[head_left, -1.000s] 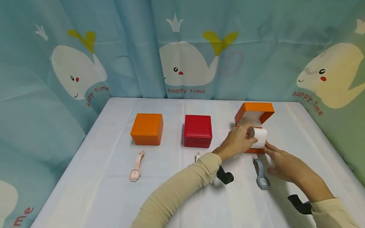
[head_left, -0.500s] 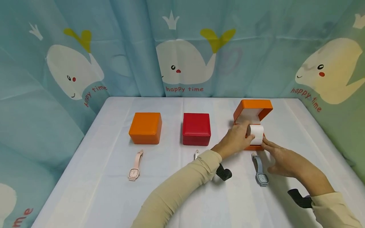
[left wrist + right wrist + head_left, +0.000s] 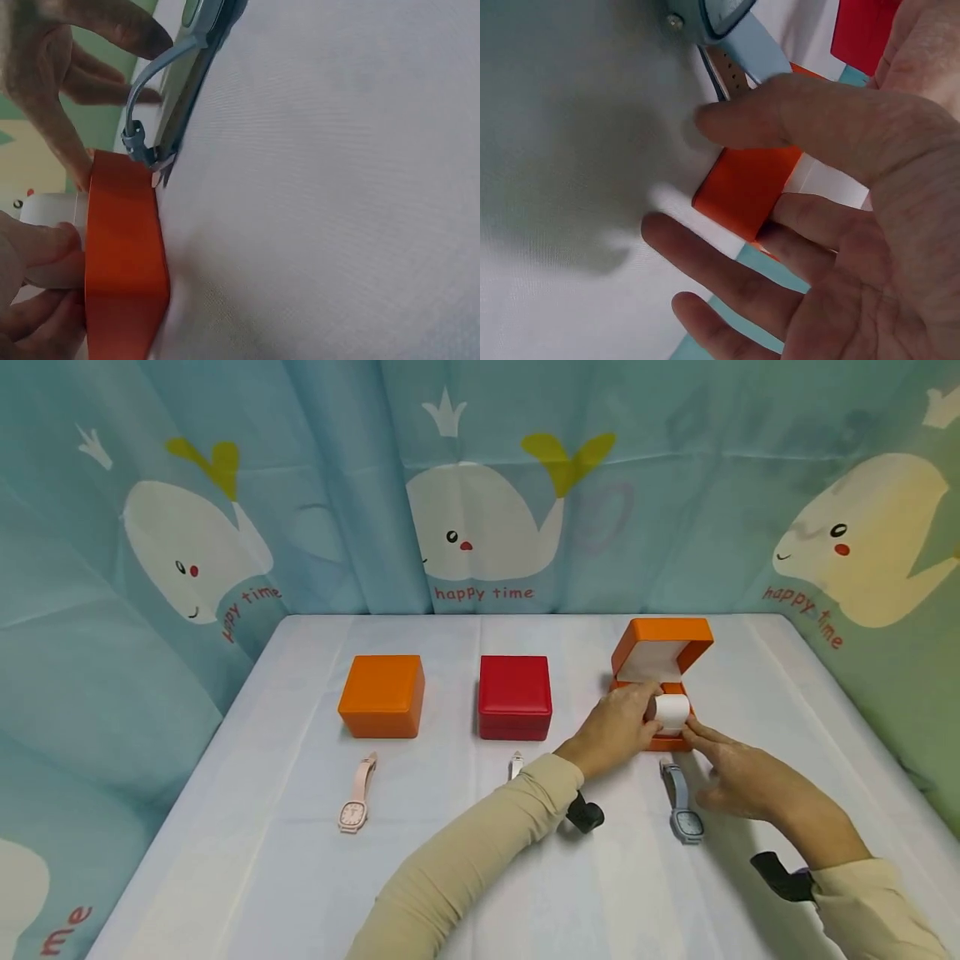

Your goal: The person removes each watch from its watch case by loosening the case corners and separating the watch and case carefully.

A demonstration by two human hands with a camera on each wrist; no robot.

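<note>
At the back right of the table, an orange watch box (image 3: pixel 672 629) has its lid raised. My left hand (image 3: pixel 613 731) pinches a white watch cushion (image 3: pixel 672 713) at the box's mouth, thumb in front; its fingers are partly hidden. Fingertips of my right hand (image 3: pixel 753 781) touch the box's front right corner, while in the right wrist view the thumb and outer fingers reach out loosely. Just in front of the box lies a blue watch (image 3: pixel 683 814), below and between the hands. The left wrist view shows the orange front wall (image 3: pixel 124 247) with the watch strap (image 3: pixel 154 75) beside it.
A closed orange box (image 3: pixel 381 695) and a closed red box (image 3: pixel 514 696) stand to the left. Before the orange one lies a pink watch (image 3: pixel 356 797). A white strap (image 3: pixel 516 765) is partly covered by the left sleeve. A whale-print curtain (image 3: pixel 487 527) hangs behind the table.
The white cushion has sunk lower into the open orange box, with my left hand still holding it. My right hand stays at the box corner. The head view has shifted slightly.
</note>
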